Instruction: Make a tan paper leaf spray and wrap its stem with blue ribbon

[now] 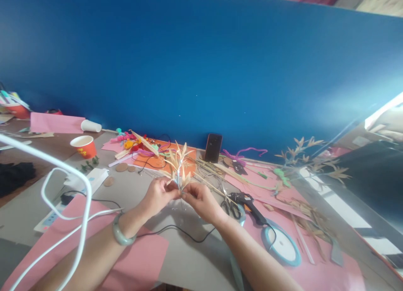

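Observation:
Both hands meet over the middle of the table around a small craft plant stem (179, 165) with pale, straw-coloured pointed leaves and a light bluish wrapped stalk. My left hand (162, 193) pinches the stem low down between thumb and fingers; a jade-green bangle is on that wrist. My right hand (200, 198) is closed on the same spot from the other side, fingertips almost touching the left ones. What exactly lies between the fingertips is too small to make out. Scissors (231, 208) with black handles and a black glue gun (250, 205) lie right of my right hand.
A blue wall panel (195, 73) closes the back. A phone (213, 148) leans there. At left stand a red paper cup (84, 147) and a white cable (90, 198) crossing the foreground. Right are a blue-rimmed spool (281, 244), dried leaves (315, 224) and another leafy stem (304, 159).

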`<state>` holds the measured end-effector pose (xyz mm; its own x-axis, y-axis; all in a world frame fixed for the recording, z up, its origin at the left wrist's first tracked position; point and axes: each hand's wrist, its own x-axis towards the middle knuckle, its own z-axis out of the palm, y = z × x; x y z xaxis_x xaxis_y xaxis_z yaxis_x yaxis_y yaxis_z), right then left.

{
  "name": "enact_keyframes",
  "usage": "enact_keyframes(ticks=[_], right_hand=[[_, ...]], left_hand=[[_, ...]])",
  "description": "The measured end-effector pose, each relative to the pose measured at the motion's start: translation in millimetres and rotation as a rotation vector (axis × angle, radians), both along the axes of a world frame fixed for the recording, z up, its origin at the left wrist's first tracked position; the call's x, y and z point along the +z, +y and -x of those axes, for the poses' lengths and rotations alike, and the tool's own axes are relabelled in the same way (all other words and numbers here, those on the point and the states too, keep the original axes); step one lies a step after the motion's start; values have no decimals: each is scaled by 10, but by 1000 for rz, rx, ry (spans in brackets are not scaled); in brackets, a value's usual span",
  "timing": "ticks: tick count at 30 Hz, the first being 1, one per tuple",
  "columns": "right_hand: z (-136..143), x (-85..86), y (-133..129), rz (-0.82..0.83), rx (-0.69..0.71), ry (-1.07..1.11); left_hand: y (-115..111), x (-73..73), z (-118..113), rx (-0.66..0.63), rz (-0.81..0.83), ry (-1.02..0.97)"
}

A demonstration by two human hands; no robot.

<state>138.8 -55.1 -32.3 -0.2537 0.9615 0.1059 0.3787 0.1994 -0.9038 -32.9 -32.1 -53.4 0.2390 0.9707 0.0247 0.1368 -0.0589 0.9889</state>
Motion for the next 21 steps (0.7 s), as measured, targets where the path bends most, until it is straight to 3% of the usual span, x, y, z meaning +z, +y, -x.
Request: enact_keyframes(ticks=[8, 12, 21], right_hand=[[34, 2, -76, -221, -42, -192], [39, -27, -66, -239, -76, -253], [152, -195, -138, -425, -252, -385]], left_hand=[[1, 23, 7, 20, -26, 24], [-10, 38, 0, 24, -55, 32], [-88, 86, -59, 79, -103, -3]])
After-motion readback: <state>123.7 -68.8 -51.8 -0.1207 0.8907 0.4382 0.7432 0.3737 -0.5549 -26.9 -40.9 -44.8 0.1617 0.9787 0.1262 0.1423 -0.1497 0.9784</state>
